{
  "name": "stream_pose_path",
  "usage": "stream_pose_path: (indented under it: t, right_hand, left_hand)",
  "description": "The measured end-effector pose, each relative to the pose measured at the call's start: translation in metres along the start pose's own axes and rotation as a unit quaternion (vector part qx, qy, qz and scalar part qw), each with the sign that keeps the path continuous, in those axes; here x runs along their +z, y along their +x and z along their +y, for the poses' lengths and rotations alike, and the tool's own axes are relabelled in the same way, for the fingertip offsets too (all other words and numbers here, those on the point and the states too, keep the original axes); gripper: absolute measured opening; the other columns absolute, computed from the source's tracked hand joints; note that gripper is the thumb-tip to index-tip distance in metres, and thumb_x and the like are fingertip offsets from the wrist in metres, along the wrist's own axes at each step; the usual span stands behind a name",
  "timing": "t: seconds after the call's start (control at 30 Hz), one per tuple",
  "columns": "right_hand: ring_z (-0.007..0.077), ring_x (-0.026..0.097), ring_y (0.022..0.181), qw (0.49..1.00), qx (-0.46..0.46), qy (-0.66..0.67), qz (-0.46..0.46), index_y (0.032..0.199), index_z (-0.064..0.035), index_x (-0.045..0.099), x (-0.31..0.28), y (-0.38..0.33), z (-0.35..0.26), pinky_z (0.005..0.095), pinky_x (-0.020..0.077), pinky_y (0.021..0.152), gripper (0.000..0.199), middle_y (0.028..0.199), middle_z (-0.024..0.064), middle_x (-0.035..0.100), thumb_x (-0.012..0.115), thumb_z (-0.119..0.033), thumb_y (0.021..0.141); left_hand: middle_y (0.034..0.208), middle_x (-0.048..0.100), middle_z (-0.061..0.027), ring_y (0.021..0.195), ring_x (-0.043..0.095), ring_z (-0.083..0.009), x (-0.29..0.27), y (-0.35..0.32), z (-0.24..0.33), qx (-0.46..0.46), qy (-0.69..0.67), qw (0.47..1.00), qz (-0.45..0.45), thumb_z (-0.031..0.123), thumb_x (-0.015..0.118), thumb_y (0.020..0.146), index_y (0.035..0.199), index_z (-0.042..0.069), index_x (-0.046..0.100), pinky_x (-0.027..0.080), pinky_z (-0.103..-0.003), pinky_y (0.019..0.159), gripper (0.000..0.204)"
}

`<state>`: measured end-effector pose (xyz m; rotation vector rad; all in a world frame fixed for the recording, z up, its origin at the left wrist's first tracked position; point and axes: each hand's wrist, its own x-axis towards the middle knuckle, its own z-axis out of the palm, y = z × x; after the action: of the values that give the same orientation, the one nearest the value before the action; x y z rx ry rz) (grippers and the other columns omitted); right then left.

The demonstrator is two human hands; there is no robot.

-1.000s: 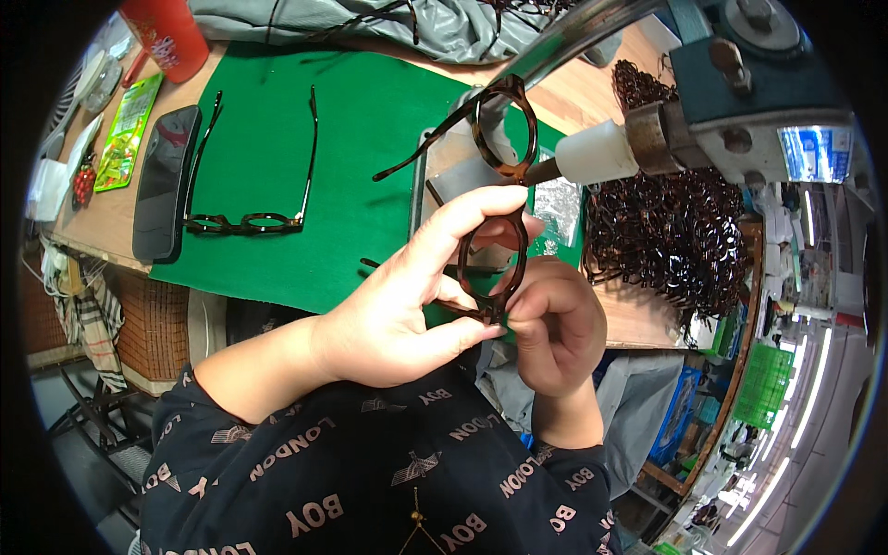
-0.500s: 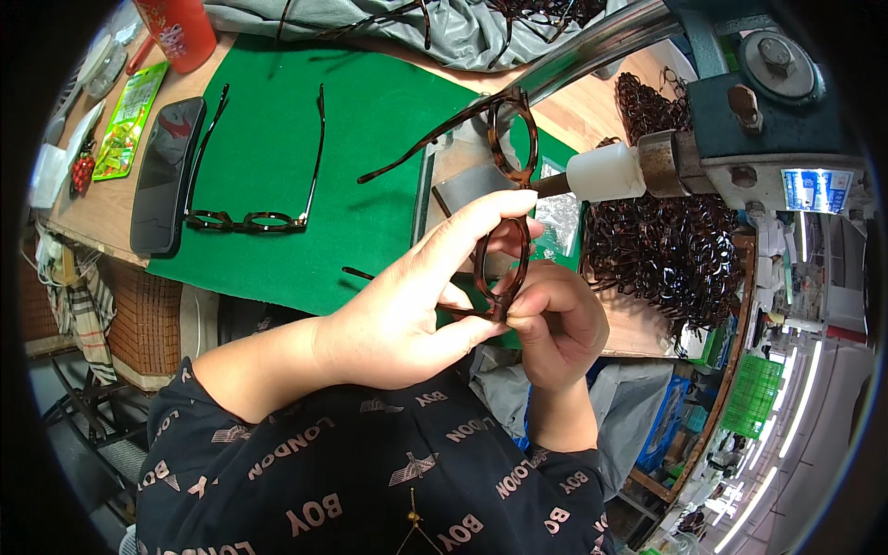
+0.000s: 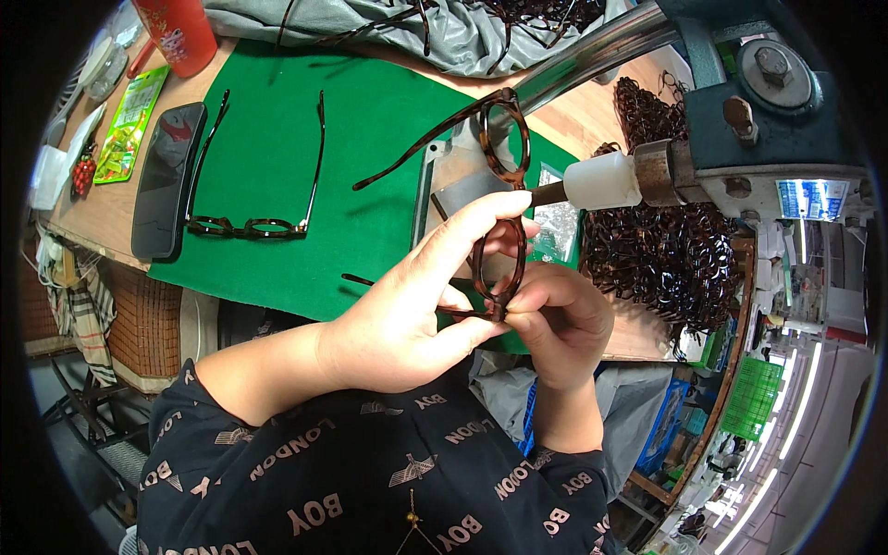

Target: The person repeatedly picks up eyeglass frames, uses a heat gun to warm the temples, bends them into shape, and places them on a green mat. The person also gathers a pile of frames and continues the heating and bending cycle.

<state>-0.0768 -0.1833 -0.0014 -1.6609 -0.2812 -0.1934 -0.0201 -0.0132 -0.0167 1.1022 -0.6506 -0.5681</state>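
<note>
A tortoiseshell eyeglass frame (image 3: 504, 173) is turned on end, its two round rims one above the other, both temples stretching left. My left hand (image 3: 416, 296) grips it around the lower rim and bridge, fingers on the far side partly hidden. My right hand (image 3: 562, 319) pinches the lower hinge corner between thumb and fingers. By the bridge, close to my left fingertips, is the dark metal tip (image 3: 548, 194) of a machine spindle with a white plastic collar (image 3: 603, 180); whether it touches the frame I cannot tell.
Another eyeglass frame (image 3: 248, 227) lies on the green mat (image 3: 277, 268), beside a black phone (image 3: 166, 180). Many dark frames are piled (image 3: 661, 259) right of the spindle, under the teal machine head (image 3: 777, 111). A red cup (image 3: 178, 35) and green packet (image 3: 131, 125) stand far left.
The eyeglass frame has tilted slightly, its upper rim shifting a little left. Both hands keep their grip, with the right hand shifted only slightly.
</note>
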Motion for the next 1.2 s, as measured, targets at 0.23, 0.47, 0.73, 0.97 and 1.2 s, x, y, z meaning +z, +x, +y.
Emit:
stream_pose_path:
  t: [0.23,0.47,0.73,0.97,1.2]
  right_hand:
    - [0.0198,0.059,0.073,0.997,0.039,-0.032,0.059,0.085,0.0001,0.058,0.006,-0.007,0.0,0.0287,0.0462,0.071,0.011,0.081,0.0106,0.062,0.065,0.001,0.077]
    - [0.0225,0.062,0.072,0.99,-0.034,-0.138,0.018,0.082,-0.0009,0.059,0.002,0.0,-0.005,0.0286,0.0484,0.066,0.009,0.08,0.0119,0.064,0.067,-0.002,0.077]
    - [0.0187,0.061,0.075,0.994,0.031,-0.093,0.052,0.087,-0.0003,0.058,0.005,-0.011,-0.003,0.0261,0.0476,0.069,0.009,0.085,0.01,0.064,0.064,-0.001,0.081]
    - [0.0119,0.057,0.077,0.994,0.046,-0.059,0.076,0.09,0.0009,0.057,0.011,-0.012,-0.003,0.023,0.0458,0.07,0.008,0.089,0.0072,0.061,0.062,-0.002,0.084]
    - [0.0165,0.061,0.075,0.994,0.053,-0.058,0.071,0.086,0.0006,0.058,0.006,-0.014,-0.001,0.0251,0.0475,0.068,0.008,0.086,0.0104,0.064,0.064,-0.002,0.082]
  left_hand:
    - [0.137,0.035,-0.0148,0.128,0.037,-0.0241,0.001,0.002,-0.001,0.002,-0.014,1.0,0.006,-0.013,0.058,0.073,0.143,0.009,0.015,0.053,-0.025,0.079,0.085]
    - [0.138,0.033,-0.0149,0.129,0.037,-0.0245,0.002,0.001,-0.002,-0.005,-0.022,1.0,0.013,-0.014,0.056,0.074,0.143,0.01,0.014,0.05,-0.029,0.087,0.084]
    - [0.139,0.032,-0.0147,0.129,0.036,-0.0241,0.004,0.0,-0.002,0.002,-0.032,0.999,0.012,-0.016,0.054,0.074,0.143,0.01,0.013,0.046,-0.031,0.092,0.085]
    - [0.137,0.032,-0.0142,0.124,0.04,-0.0238,0.006,0.0,-0.008,0.028,-0.033,0.999,0.029,-0.01,0.059,0.076,0.143,0.01,0.018,0.052,-0.03,0.083,0.081]
    - [0.139,0.032,-0.0151,0.128,0.037,-0.0231,0.005,0.001,-0.001,-0.021,-0.082,0.996,0.011,-0.016,0.056,0.075,0.143,0.01,0.013,0.051,-0.028,0.083,0.085]
